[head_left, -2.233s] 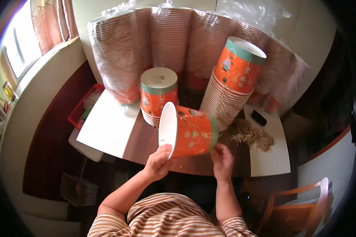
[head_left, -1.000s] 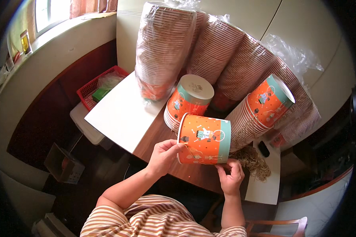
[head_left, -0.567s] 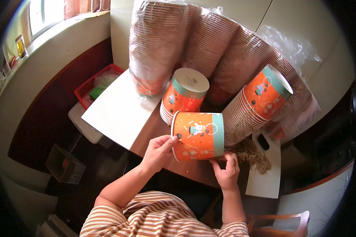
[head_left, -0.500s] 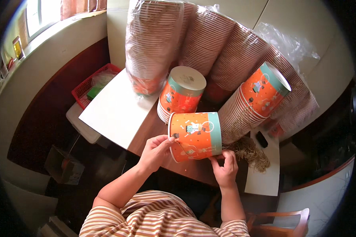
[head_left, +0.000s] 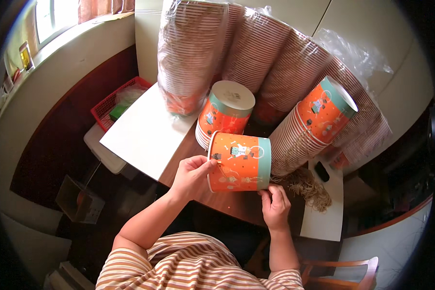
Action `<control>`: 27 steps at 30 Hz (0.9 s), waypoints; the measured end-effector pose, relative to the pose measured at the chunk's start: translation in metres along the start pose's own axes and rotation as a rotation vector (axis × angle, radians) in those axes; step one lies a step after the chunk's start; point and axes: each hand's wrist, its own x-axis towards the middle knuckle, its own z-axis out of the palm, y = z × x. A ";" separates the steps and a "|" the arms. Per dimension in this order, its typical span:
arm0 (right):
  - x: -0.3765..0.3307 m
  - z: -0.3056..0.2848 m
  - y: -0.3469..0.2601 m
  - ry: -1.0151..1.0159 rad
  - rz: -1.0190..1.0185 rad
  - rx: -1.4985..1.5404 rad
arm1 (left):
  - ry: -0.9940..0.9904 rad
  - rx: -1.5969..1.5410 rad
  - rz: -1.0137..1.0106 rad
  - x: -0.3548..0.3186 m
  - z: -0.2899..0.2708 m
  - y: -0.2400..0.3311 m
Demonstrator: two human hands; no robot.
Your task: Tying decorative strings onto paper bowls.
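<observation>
Between my two hands an orange paper bucket (head_left: 239, 164) with a teal base band and printed cartoon figures lies on its side in the air, its rim toward the left. My left hand (head_left: 193, 174) is closed on the rim, thumb on the outer wall. At the base end my right hand (head_left: 276, 205) pinches the lower edge with curled fingers. Just behind it a short upside-down stack of matching buckets (head_left: 221, 116) stands on the brown table (head_left: 217, 205). A taller, tilted-looking nested stack (head_left: 307, 128) stands to the right.
Tall plastic-wrapped bucket stacks (head_left: 193, 63) line the back. Loose twine (head_left: 310, 189) and a small black object (head_left: 321, 171) lie on the right. At left are a white tabletop (head_left: 145, 130), a red basket (head_left: 101, 116) and a cardboard box (head_left: 79, 200). A chair (head_left: 340, 275) stands lower right.
The held bucket has risen slightly and turned a little, so its printed figures sit higher. Both hands keep their hold. The whole view has shifted slightly.
</observation>
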 end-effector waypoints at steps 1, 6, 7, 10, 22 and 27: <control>-0.002 0.001 0.003 -0.014 0.037 0.019 | -0.013 -0.017 -0.007 0.002 0.003 0.001; -0.003 0.012 0.006 -0.063 0.340 0.319 | -0.067 0.059 0.053 -0.004 0.029 0.007; -0.001 0.014 0.004 -0.059 0.465 0.455 | -0.042 0.131 0.074 -0.009 0.040 0.010; -0.002 0.022 0.001 -0.053 0.623 0.689 | -0.054 0.432 0.206 -0.004 0.041 0.007; -0.009 0.049 0.019 -0.060 0.796 0.804 | -0.178 1.122 0.379 0.018 0.070 0.040; 0.006 0.055 0.001 -0.004 0.732 0.970 | -0.225 1.227 0.442 0.017 0.082 0.044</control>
